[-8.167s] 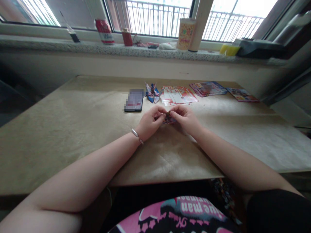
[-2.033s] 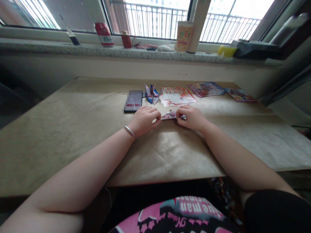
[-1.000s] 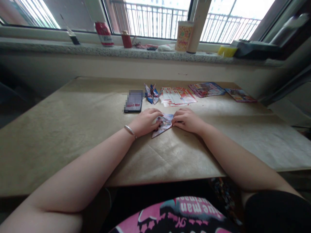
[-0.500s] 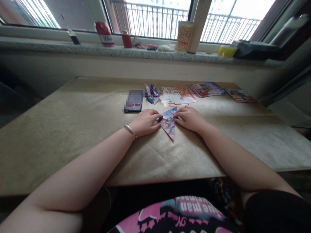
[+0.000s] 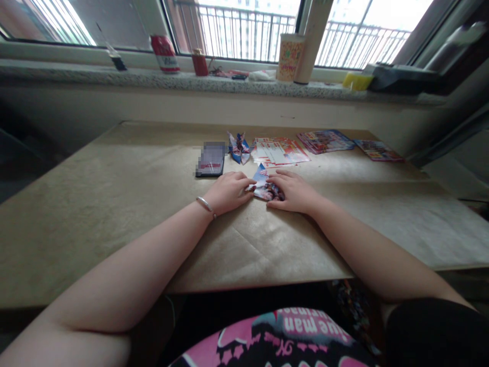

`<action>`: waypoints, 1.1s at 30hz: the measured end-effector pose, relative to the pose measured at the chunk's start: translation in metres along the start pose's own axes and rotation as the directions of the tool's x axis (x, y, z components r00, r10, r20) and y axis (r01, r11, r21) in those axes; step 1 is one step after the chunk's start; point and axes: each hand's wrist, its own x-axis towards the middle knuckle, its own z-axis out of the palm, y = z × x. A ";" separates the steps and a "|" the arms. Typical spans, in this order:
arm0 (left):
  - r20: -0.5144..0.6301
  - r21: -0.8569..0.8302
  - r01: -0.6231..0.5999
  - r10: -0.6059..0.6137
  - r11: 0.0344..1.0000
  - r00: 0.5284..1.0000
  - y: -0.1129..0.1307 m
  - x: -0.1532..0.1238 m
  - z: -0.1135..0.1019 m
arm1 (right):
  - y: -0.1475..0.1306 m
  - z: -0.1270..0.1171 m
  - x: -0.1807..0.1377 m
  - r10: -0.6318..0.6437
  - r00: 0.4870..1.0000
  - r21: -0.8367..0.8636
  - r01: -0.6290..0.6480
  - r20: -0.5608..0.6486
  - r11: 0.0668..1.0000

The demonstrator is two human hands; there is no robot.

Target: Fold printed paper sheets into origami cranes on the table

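A folded piece of printed paper (image 5: 261, 178), blue and pink, lies on the table between my two hands. My left hand (image 5: 230, 192), with a silver bracelet at its wrist, pinches the paper's left side between thumb and fingers. My right hand (image 5: 292, 191) rests on the paper's right side, its fingers stretched out over it and partly hiding it. Just beyond my hands stands a folded paper figure (image 5: 239, 148) with pointed petals. Left of that figure lies a dark tablet or phone (image 5: 212, 159), partly blurred out.
Loose red and white printed sheets (image 5: 280, 152) lie beyond my right hand. Farther right are a stack of colourful sheets (image 5: 324, 140) and another pile (image 5: 378, 150). The windowsill (image 5: 229, 85) holds a red can (image 5: 165, 53), a patterned cup (image 5: 290, 57) and a yellow item (image 5: 357, 80).
The paper's long lower point has gone from view, and its shape is now shorter. My right hand has moved slightly left and flattened over the paper. My left hand stays put.
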 end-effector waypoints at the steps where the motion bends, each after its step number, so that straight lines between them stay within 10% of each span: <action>1: -0.002 0.005 0.002 -0.002 1.000 1.000 0.000 0.000 0.000 | 0.000 0.000 0.000 -0.003 1.000 0.009 0.003 0.002 1.000; 21: -0.224 -0.045 0.067 -0.075 0.997 0.972 0.005 -0.001 -0.003 | 0.009 -0.004 0.002 0.105 0.988 0.122 -0.090 -0.117 0.988; 33: 0.057 -0.018 -0.193 0.193 0.981 0.979 0.002 0.000 0.001 | 0.011 -0.003 0.001 0.219 0.954 0.196 -0.179 -0.207 0.964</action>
